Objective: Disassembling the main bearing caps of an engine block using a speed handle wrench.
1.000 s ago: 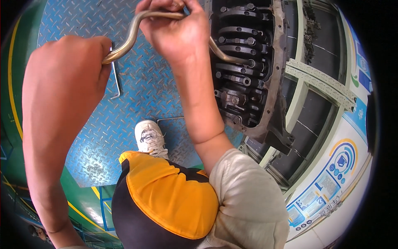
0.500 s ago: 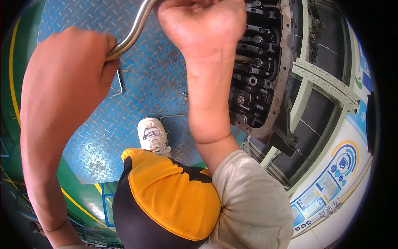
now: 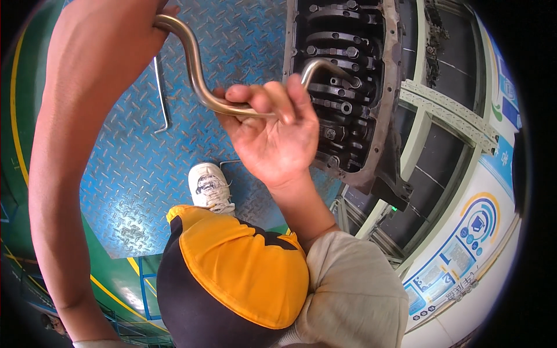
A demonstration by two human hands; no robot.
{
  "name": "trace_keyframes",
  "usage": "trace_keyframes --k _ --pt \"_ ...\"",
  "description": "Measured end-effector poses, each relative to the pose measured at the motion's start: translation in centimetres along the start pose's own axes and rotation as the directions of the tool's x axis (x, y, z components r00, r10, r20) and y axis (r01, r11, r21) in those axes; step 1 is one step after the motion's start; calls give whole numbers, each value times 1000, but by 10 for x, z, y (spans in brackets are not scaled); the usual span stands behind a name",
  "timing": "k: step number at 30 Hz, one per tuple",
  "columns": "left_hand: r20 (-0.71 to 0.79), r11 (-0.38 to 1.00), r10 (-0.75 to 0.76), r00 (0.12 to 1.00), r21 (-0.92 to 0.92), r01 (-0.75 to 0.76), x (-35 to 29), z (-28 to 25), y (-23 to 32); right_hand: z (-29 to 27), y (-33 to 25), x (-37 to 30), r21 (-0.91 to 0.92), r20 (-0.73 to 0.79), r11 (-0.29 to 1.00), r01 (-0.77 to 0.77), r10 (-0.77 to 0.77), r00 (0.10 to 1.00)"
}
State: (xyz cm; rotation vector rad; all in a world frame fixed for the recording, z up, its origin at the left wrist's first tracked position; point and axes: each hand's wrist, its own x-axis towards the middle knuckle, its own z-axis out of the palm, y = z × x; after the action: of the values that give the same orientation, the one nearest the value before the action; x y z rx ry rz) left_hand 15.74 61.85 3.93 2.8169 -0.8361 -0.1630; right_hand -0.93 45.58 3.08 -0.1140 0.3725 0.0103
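The left hand (image 3: 110, 29), partly cut off by the upper edge of the view, is closed around one end of a cranked metal bar (image 3: 197, 75); most of its fingers are hidden, so how tight that grip is I cannot tell. The right hand (image 3: 275, 133) lies palm up, its grip curled loosely around the bar's middle bend, fingers hooked over the metal. From there the bar rises in a second bend and runs to the right into the open engine block (image 3: 390, 64), where its far end meets a fastener spot among the dark bearing caps (image 3: 336, 37); the joint itself is too small to make out.

Compared with one second ago, the bar's middle bend has swung down from the top of the view toward the person, and the right hand has come down with it. The left hand sits higher now, where before its whole fist showed. The far end remains at the same spot in the block. The thin bent rod (image 3: 161, 95) lies as before on the blue tread plate (image 3: 191, 136), near the left forearm.
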Motion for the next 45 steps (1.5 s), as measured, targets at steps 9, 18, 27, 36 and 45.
trace_keyframes --k 9,18,27,36,45 --pt "-76 988 122 990 101 -114 -40 -31 28 1 11 72 155 -449 987 52 23 893" --pt "46 983 80 996 160 -86 -55 -29 40 53 -17 114 172 -89 985 -11 27 996" --pt "64 993 70 995 91 -76 -47 -2 26 50 -23 101 -55 515 993 103 -60 855" --pt "-50 994 89 995 60 -86 -8 14 14 -6 5 1 3 -36 1000 10 -10 999" --pt "10 983 172 985 68 -172 -63 -12 34 0 11 102 -98 -476 977 191 -215 853"
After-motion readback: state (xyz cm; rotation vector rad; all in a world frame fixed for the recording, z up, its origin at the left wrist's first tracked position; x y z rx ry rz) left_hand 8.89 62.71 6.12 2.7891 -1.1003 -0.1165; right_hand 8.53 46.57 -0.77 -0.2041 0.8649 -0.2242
